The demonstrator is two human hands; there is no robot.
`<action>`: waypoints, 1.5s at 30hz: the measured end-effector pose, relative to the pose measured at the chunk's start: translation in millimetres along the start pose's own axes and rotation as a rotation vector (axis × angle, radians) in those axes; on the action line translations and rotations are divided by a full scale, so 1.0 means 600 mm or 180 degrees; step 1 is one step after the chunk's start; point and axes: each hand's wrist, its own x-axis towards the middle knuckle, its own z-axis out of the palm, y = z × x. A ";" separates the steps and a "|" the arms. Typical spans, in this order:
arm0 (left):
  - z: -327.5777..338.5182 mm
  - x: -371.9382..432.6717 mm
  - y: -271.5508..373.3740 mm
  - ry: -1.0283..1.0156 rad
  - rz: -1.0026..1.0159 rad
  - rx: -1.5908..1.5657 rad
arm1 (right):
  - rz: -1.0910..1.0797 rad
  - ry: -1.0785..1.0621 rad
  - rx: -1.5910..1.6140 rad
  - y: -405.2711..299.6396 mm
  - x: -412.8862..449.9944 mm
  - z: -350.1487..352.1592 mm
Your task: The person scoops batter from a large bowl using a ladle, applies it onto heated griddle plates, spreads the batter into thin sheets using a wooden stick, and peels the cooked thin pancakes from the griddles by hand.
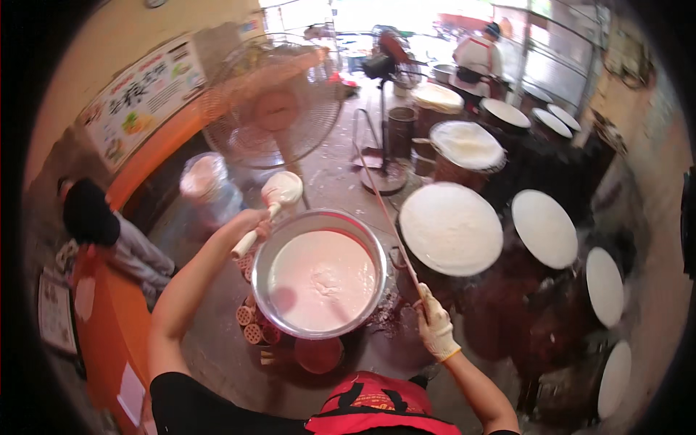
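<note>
My bare left hand (254, 224) grips the pale handle of a ladle (282, 190), whose bowl is coated with pale batter. The ladle is raised past the far left rim of a large steel basin (380, 296). Thick, pale batter (326, 272) lies in the basin, its surface rippled near the middle. In a white knit glove, my right hand (436, 324) closes around a long thin rod (387, 212). That rod slants away from me, between the basin and a round griddle covered by a pale, thin pancake (451, 228).
Several more covered griddles (545, 228) curve around on the right. Pancakes are stacked on a round stand (466, 144). A pedestal fan (274, 109) stands ahead left; perforated coal briquettes (252, 326) sit beside the basin. One person (478, 60) works at the back, another (103, 223) stands left.
</note>
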 end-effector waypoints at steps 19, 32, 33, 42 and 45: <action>0.896 -0.267 -0.441 -0.4358 -0.1119 0.5700 | 0.2992 0.5218 0.1750 -0.178 -0.739 -0.164; 1.175 -0.648 -1.136 -0.8855 0.4229 0.4440 | 0.2699 0.6189 -0.1003 -0.281 -0.924 -0.500; 1.165 -0.649 -1.166 -0.8843 0.3914 0.4720 | 0.1328 0.7276 0.1104 -0.266 -0.942 -0.499; 1.052 -0.472 -1.438 -0.7942 0.1734 0.4239 | 0.2861 0.8102 0.1289 -0.153 -0.898 -0.354; 1.011 -0.453 -1.494 -0.7104 0.0173 0.3785 | 0.2948 0.8221 0.0828 -0.078 -0.869 -0.339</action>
